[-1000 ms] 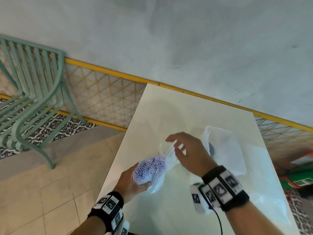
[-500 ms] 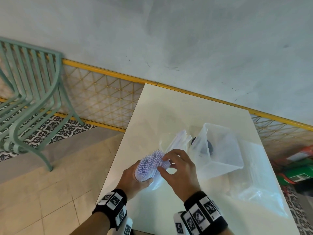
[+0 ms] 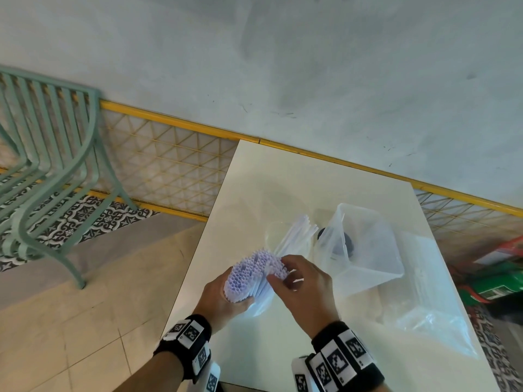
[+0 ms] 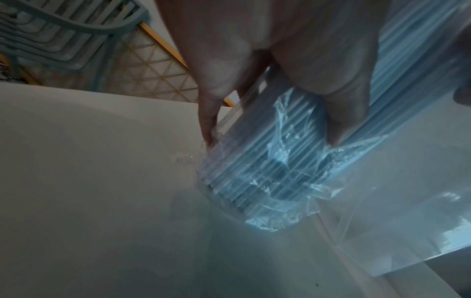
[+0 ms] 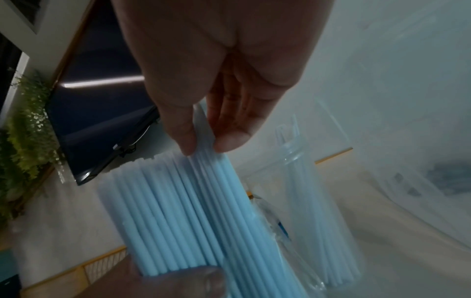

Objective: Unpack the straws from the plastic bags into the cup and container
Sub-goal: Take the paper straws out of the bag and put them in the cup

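Note:
My left hand (image 3: pixel 226 295) grips a bundle of pale blue straws (image 3: pixel 249 274), upright and still half inside a clear plastic bag (image 4: pixel 275 203) whose bottom touches the white table (image 3: pixel 254 176). At the top of the bundle, my right hand (image 3: pixel 278 275) pinches a few straw ends between thumb and fingers (image 5: pixel 188 141). Just behind stands a clear cup (image 3: pixel 285 236) holding white straws (image 3: pixel 300 232). To its right is a clear rectangular container (image 3: pixel 373 267).
A dark round object (image 3: pixel 338 244) shows through the container's wall. Another clear plastic bag (image 3: pixel 430 301) lies along the table's right side. A green metal chair (image 3: pixel 56 171) stands on the floor to the left. The table's left edge is close to my left hand.
My right hand drew back from the far side of the bag to the top of the bundle and now pinches straw ends. The left hand kept its grip.

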The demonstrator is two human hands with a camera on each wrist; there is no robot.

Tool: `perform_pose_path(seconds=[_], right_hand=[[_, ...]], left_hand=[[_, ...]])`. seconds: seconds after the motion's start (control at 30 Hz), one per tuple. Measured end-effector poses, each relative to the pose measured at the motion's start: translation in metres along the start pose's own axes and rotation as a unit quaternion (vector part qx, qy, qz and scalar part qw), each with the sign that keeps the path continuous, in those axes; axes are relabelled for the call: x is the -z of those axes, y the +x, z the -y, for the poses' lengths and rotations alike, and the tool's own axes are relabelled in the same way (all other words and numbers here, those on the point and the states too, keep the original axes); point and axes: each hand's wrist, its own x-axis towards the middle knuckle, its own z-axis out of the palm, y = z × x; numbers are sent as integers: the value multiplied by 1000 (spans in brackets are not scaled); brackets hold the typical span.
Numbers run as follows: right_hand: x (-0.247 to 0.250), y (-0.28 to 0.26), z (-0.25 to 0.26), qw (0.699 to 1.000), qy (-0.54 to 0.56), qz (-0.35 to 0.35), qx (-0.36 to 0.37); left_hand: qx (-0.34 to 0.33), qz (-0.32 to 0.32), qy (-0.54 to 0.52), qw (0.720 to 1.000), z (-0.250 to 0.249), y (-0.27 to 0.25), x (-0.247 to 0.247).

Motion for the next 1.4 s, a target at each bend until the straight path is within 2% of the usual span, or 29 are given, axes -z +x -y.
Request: perform_pose_path(seconds=[0.2,0.33,0.47,0.63,0.9,1.1,1.3,1.4], right_hand=[[2,1,-1,997,34,-41,57],[-4,1,-3,997,49,-46,43],[-3,2,5,996,58,-32,62],[1,7,7,997,61,-27,26],[5,19,16,995,47,-21,83],[0,24,17,996,79,-10,47],[1,29,16,993,47,-28,107],[3,29,18,993,82,-6,86]], left_hand=[[-1,4,8,1000,1,1,2],[-11,10,10,1000,-1,0,3],[-19,14,7,1000,-2,-1,4],[-12,9,4,1000,0,0,3],[-12,10,-7,1000,4,1,3],[-11,7,-7,1000,8,2,1],[-12,8,6,1000,6,2,3],[-10,9,4,1000,6,1,2]])
